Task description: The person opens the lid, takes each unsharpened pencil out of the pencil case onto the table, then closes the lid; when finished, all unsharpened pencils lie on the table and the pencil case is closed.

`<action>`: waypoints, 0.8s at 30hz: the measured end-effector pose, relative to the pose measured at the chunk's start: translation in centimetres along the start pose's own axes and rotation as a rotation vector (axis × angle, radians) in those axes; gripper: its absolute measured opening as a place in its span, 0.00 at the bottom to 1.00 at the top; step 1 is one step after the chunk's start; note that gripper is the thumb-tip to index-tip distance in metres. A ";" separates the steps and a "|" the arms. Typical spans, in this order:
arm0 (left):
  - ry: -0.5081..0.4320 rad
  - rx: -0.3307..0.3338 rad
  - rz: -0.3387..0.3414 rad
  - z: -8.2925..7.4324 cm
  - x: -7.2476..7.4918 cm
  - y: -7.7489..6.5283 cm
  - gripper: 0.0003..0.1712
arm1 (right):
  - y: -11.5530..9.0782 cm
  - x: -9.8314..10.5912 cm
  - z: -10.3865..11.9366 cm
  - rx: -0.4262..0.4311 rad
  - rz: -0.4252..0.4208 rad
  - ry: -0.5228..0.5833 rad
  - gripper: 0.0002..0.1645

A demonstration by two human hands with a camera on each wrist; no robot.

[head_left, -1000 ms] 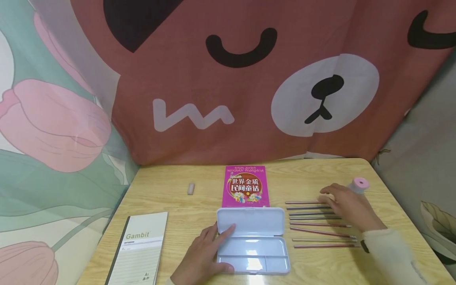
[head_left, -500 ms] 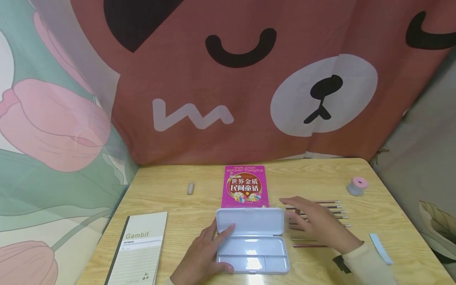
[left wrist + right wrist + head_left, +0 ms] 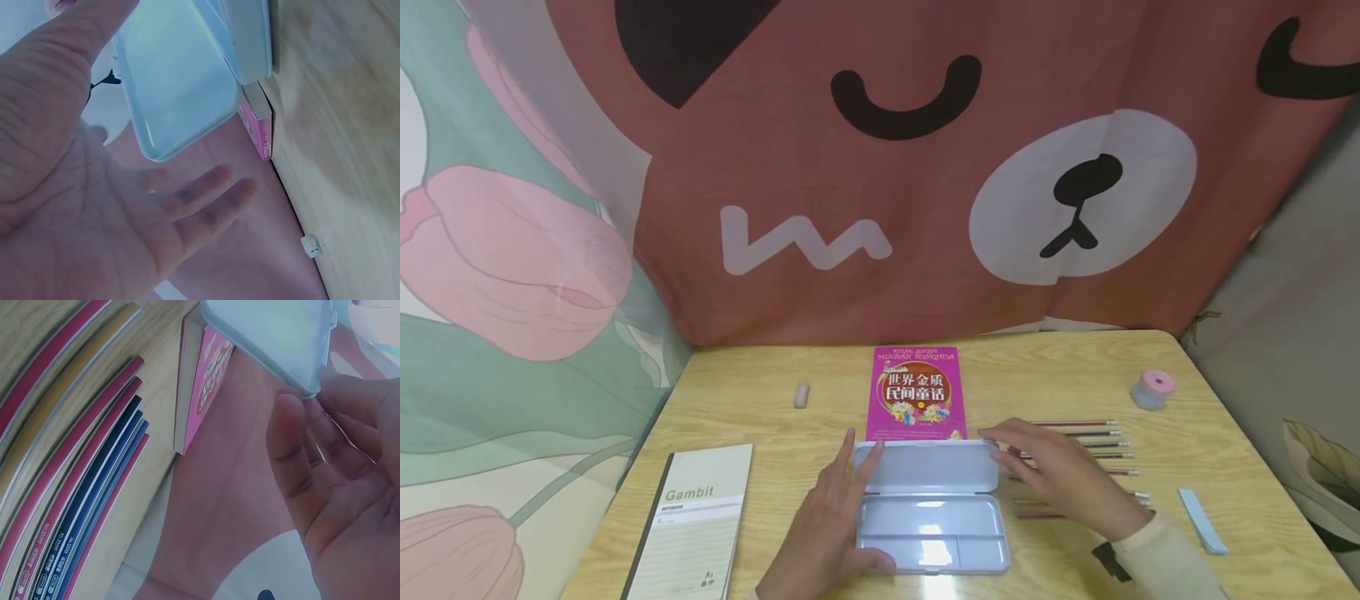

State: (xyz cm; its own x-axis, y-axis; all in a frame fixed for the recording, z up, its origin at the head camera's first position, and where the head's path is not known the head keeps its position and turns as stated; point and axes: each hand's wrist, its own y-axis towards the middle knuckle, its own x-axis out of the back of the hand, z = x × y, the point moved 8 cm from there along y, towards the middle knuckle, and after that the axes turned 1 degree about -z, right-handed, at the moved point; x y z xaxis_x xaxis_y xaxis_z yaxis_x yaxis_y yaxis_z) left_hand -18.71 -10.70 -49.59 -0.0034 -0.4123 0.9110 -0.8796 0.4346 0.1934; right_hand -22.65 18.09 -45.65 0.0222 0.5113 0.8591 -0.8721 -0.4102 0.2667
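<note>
A pale blue pencil case [image 3: 928,523] lies unfolded in the middle of the table, its compartments bare and its lid [image 3: 925,468] leaning back. My left hand [image 3: 827,521] is at the case's left side, thumb by the front left corner and fingers stretched out along the lid's edge. Those fingers are straight in the left wrist view. At the lid's top right corner is my right hand [image 3: 1060,479]. In the right wrist view its thumb and fingers pinch that corner of the lid [image 3: 275,337]. Several pencils [image 3: 1093,446] lie in a row, partly hidden under the right hand.
A pink book [image 3: 917,392] lies directly behind the case. To the left are a notebook [image 3: 692,525] and a small eraser-like block [image 3: 801,395]. On the right stand a pink-topped spool [image 3: 1152,390] and a light blue strip [image 3: 1202,521]. A patterned cloth [image 3: 812,167] hangs behind.
My right hand has moved left from over the pencils to the lid's corner, uncovering the spool and blue strip. My left fingers have shifted up toward the lid's top edge.
</note>
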 end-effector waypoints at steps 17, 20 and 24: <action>0.023 -0.135 -0.184 -1.7 2.0 0.1 0.27 | -0.9 0.1 2.2 0.128 0.045 0.297 0.06; -0.016 -0.144 -0.163 -2.0 1.9 -0.1 0.23 | -1.1 -0.4 2.8 0.140 0.056 0.286 0.08; -0.049 -0.130 -0.076 -2.1 1.1 -0.2 0.24 | -1.6 -1.5 3.4 0.125 0.089 0.227 0.07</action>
State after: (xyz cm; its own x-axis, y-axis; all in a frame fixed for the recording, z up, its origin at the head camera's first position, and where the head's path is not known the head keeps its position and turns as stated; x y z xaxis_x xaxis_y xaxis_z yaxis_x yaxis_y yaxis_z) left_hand -17.56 -9.49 -47.89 0.0347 -0.4846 0.8740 -0.8094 0.4993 0.3090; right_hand -19.64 15.39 -45.87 -0.1745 0.6194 0.7654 -0.7980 -0.5443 0.2585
